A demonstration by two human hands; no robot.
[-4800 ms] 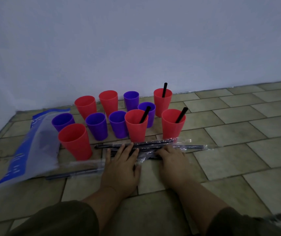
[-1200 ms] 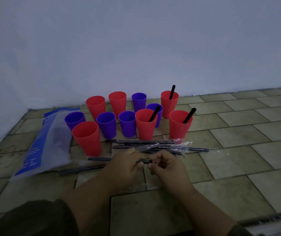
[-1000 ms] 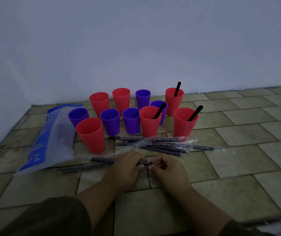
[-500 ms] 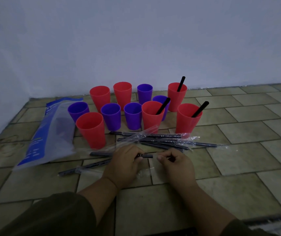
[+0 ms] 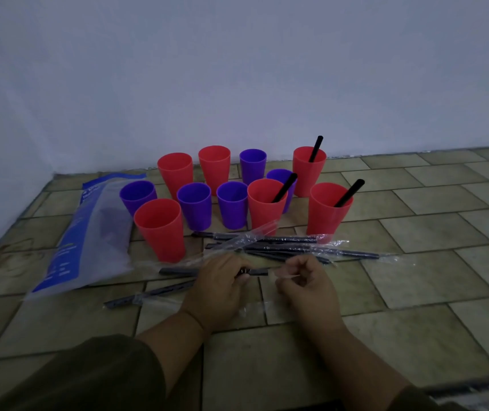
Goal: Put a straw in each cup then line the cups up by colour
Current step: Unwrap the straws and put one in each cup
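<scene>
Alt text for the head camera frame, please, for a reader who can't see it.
A person's left hand grips a black straw while the right hand pinches clear wrapper at its end, above a tiled floor. Behind them stand six red cups, three holding straws, and five purple cups with none. Between lie wrapped straws; a plastic bag lies left.

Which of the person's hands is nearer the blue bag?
Left. The left hand, gripping a straw, lies just right of the bag; the right hand, pinching its wrapper, is farther right.
</scene>
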